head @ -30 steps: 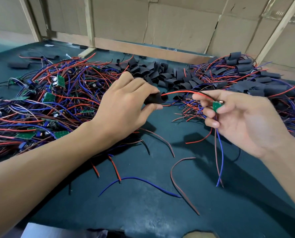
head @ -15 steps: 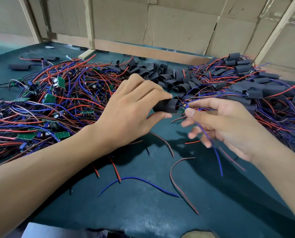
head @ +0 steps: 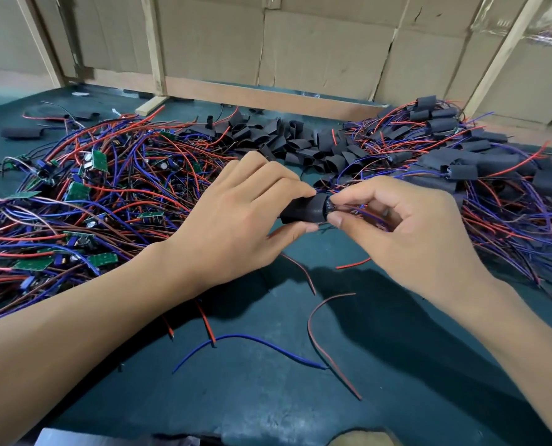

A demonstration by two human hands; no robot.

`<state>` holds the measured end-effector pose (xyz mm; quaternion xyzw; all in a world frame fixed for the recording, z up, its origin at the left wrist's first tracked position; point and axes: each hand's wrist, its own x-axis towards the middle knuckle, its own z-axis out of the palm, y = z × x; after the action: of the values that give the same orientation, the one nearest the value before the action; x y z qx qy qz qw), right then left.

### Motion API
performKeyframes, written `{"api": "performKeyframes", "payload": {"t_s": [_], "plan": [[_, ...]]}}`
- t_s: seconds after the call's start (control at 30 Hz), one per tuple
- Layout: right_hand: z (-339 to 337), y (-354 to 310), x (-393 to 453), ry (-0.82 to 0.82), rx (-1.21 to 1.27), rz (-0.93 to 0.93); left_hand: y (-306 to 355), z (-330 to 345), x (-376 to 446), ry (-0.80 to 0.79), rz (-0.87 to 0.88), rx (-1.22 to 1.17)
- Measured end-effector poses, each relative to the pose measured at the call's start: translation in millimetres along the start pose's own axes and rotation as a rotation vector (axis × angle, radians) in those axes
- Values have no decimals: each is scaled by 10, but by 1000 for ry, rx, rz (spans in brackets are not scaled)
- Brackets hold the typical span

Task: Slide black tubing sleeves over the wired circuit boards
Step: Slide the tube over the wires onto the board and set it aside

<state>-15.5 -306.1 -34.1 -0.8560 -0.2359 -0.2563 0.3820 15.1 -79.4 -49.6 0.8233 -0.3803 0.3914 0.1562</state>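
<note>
Sleeve (head: pixel 303 210) held mid-table between both hands, above the green mat (head: pixel 268 397).
Left hand (head: pixel 236 217) pinching the sleeve, thumb under, fingers over; right hand (head: pixel 406 226) pinching the board (head: pixel 330 207) at the sleeve's open end — mostly hidden. Bare boards (head: pixel 75 201) piled left, loose sleeves (head: pixel 300 143) behind, sleeved ones (head: pixel 461 162) right.

No lettering, label, brand or number can be read anywhere on the bench: the green circuit boards (head: pixel 99 160) show only blurred component marks, and the cardboard panels (head: pixel 326 53) behind carry no legible print.
</note>
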Motion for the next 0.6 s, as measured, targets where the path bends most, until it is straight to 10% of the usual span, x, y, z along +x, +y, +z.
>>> {"api": "performKeyframes", "payload": {"t_s": [0.47, 0.6], "plan": [[58, 66, -13, -117, 134, 144, 55, -25, 13, -237, 40, 25], [-214, 143, 115, 148, 18, 99, -62, -61, 25, -387, -106, 244]]}}
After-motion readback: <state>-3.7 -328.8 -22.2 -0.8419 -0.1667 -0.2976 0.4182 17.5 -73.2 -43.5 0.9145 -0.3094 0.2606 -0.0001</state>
